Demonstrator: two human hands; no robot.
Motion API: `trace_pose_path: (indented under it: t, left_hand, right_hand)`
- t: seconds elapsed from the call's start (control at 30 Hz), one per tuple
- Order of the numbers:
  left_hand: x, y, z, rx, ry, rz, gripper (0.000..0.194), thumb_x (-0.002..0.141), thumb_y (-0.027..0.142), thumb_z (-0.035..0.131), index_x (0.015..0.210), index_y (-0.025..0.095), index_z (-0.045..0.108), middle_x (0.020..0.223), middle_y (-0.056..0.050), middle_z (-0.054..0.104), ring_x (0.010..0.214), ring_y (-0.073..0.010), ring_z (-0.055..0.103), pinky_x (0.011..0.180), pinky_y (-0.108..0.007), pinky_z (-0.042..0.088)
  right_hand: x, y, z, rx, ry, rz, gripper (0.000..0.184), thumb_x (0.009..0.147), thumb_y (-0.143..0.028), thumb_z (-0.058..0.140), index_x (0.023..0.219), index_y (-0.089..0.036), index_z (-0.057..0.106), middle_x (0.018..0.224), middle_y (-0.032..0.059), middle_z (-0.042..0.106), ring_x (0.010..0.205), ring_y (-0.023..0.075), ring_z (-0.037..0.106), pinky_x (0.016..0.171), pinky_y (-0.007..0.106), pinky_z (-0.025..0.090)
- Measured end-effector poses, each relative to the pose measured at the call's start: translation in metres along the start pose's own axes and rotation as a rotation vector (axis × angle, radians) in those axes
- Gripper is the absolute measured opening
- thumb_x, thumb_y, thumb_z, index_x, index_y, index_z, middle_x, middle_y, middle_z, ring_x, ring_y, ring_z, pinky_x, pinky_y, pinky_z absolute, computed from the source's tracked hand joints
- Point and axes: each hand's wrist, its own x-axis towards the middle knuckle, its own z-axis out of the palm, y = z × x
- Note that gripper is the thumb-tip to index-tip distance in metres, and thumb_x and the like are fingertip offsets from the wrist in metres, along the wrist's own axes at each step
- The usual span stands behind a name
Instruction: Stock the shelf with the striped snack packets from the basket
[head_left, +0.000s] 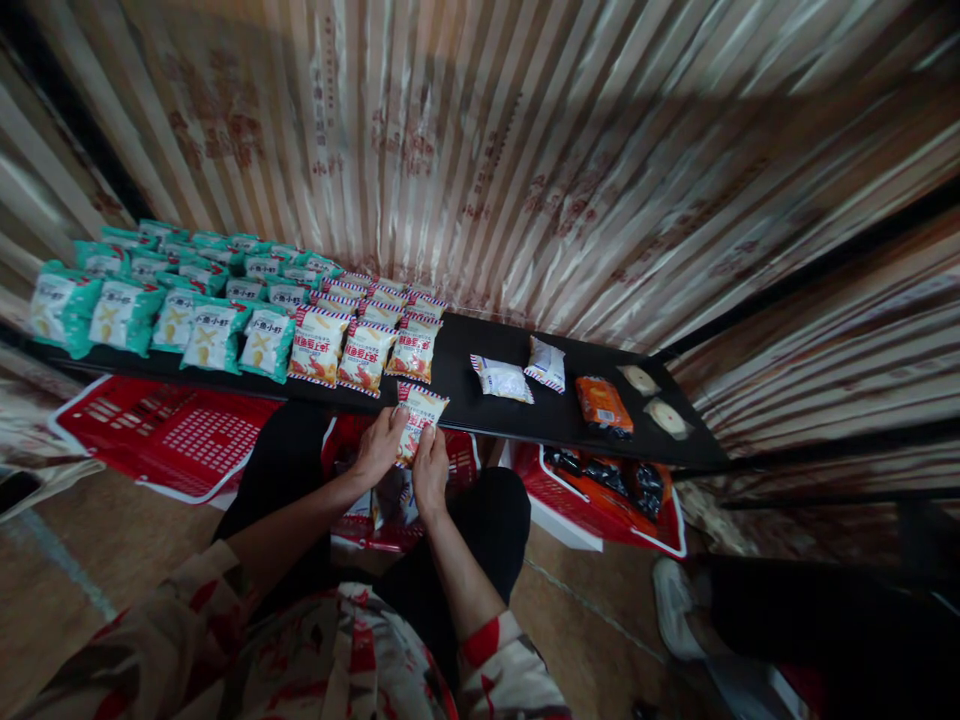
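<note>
Both my hands grip one white, red and yellow snack bag [418,412] at the front edge of the black shelf [480,343]. My left hand [382,446] pinches its left side, and my right hand [430,470] closes on its right side. Just beyond it, matching snack bags [367,352] stand in rows with their printed fronts towards me. Left of those are many teal snack bags [215,335], also in rows. Under my hands, a red basket [463,455] between my knees holds more bags, partly hidden by my arms.
Two bags [502,379] lie on the shelf to the right, near an orange packet [604,405] and two round pale items [666,418]. Red baskets stand below at left [187,440] and right [536,480]. Another person's shoe [675,608] is at lower right. Striped curtain [450,150] hangs behind.
</note>
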Motion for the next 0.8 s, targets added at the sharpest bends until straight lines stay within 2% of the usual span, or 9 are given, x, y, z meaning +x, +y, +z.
trace_pose_path:
  t: [0.2,0.37,0.57,0.8]
  left_hand:
    - [-0.005,-0.008,0.001,-0.196,0.008,0.105,0.037,0.091,0.04,0.035,0.112,0.016,0.053,0.107,-0.01,0.064,0.099,-0.0203,0.06,0.085,-0.032,0.045]
    - [-0.01,-0.017,0.004,-0.244,-0.04,0.197,0.039,0.085,0.032,0.048,0.119,0.014,0.049,0.117,-0.012,0.06,0.104,-0.0204,0.058,0.09,-0.033,0.045]
    - [-0.001,-0.024,0.014,-0.294,-0.011,0.213,0.04,0.081,0.025,0.052,0.119,0.013,0.05,0.113,-0.012,0.062,0.1,-0.0205,0.06,0.088,-0.035,0.047]
    - [0.008,-0.02,0.015,-0.289,0.041,0.223,0.038,0.079,0.022,0.053,0.116,0.015,0.053,0.114,-0.011,0.062,0.101,-0.0198,0.06,0.086,-0.032,0.048]
  right_hand:
    - [0.009,0.003,-0.004,-0.086,0.058,-0.019,0.053,0.088,-0.055,0.026,0.1,-0.016,0.059,0.084,0.0099,0.066,0.071,0.0201,0.059,0.064,0.029,0.04]
    - [0.019,0.003,-0.007,-0.136,0.098,-0.013,0.055,0.089,-0.055,0.023,0.103,-0.016,0.058,0.084,0.01,0.066,0.071,0.0213,0.059,0.065,0.031,0.04]
    - [0.028,0.003,-0.007,-0.179,0.104,-0.039,0.055,0.089,-0.055,0.022,0.105,-0.017,0.058,0.086,0.0102,0.066,0.073,0.0217,0.059,0.065,0.031,0.04]
    - [0.032,-0.002,-0.009,-0.15,0.06,-0.049,0.056,0.089,-0.055,0.02,0.113,-0.017,0.055,0.097,0.011,0.066,0.084,0.0225,0.06,0.074,0.032,0.042]
